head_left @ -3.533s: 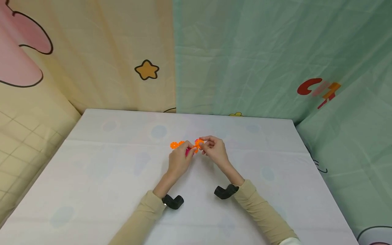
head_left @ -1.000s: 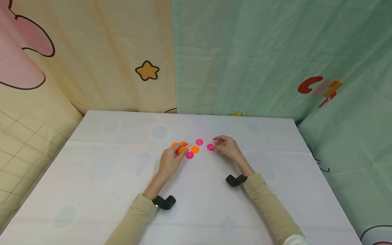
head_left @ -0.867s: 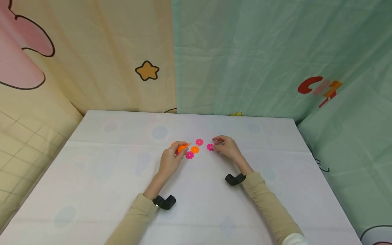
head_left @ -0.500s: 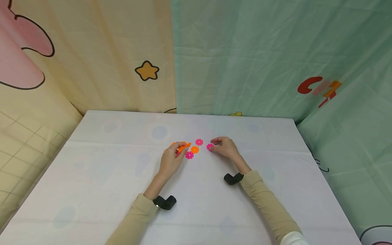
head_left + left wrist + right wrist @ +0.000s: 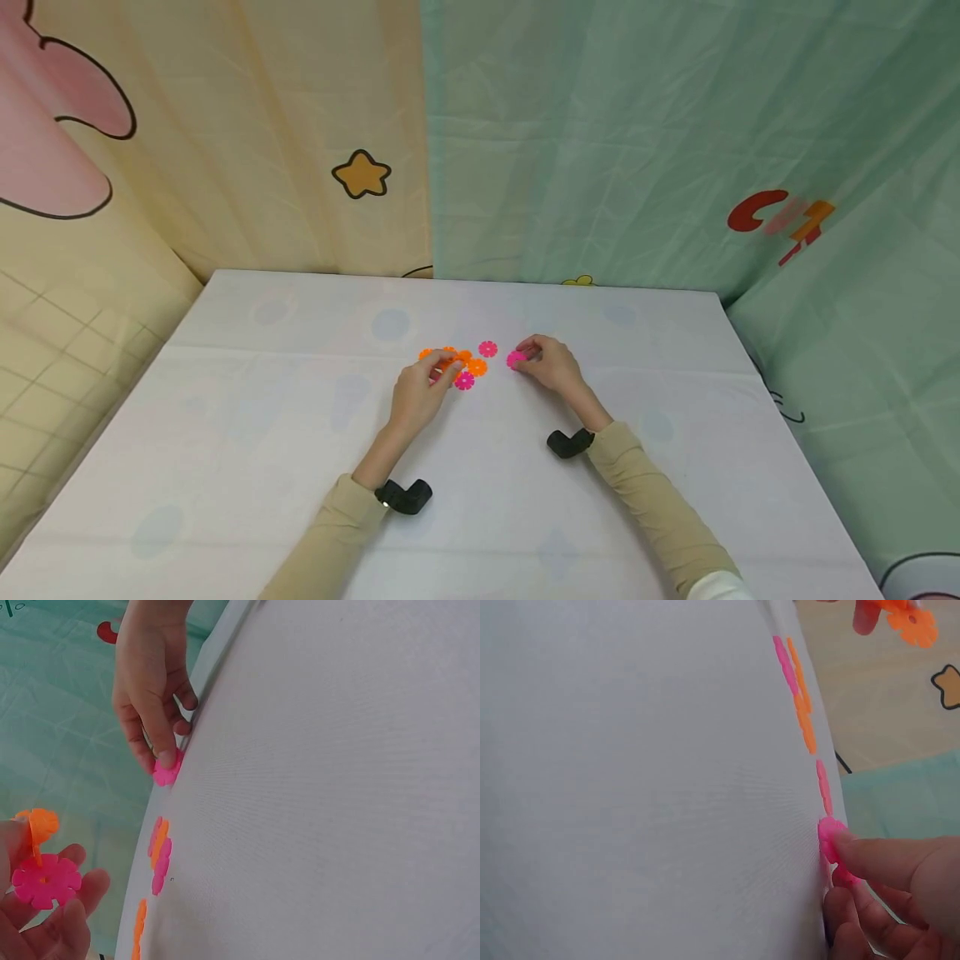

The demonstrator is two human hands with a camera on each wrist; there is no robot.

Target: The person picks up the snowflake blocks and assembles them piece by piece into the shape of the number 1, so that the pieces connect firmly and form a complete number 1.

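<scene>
Hands [image 5: 417,392] [image 5: 555,365] pinching flower discs [image 5: 63,880], pink, orange — red C-shaped print [image 5: 742,213]

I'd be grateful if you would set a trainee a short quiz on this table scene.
1. What colour is the flower-shaped piece pinched by the right grip?

2. True or false: the left grip holds pieces of two colours.

3. The loose orange disc lying between the two grips is:
A) under the right grip
B) between two pink discs
C) at the table's right edge

Key:
1. Pink.
2. True: an orange piece and a pink flower.
3. B: one pink disc lies beyond it, another nearer the person.
</scene>
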